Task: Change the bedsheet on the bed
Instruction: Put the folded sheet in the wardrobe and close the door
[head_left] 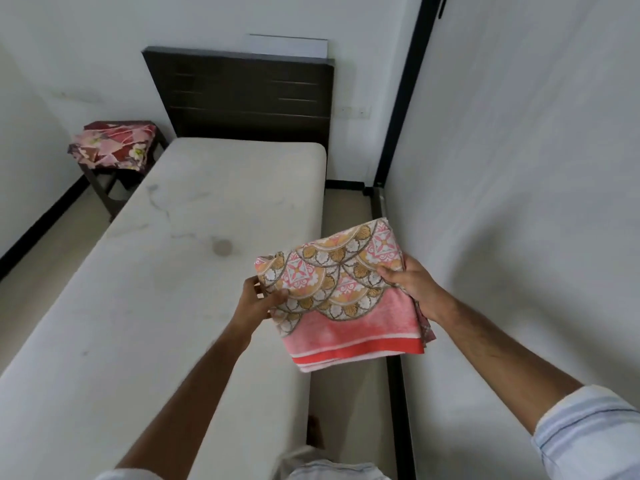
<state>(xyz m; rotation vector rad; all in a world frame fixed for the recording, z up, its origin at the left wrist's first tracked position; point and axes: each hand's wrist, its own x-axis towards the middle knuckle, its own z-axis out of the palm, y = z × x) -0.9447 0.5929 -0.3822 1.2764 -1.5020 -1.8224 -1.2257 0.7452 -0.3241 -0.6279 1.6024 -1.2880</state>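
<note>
Both hands, left hand (258,299) and right hand (412,284), fingers pinching the folded bedsheet (341,296), should probably unfold it squarely over the bare mattress (166,271).

Folded pink scallop-patterned bedsheet (341,296) held above bare white mattress (166,271); unspread.

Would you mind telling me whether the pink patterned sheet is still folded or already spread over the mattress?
Folded. The pink sheet is a compact stack held between both hands above the bare mattress.

No readable text, label, brand, number or sign on anything in view.
</note>
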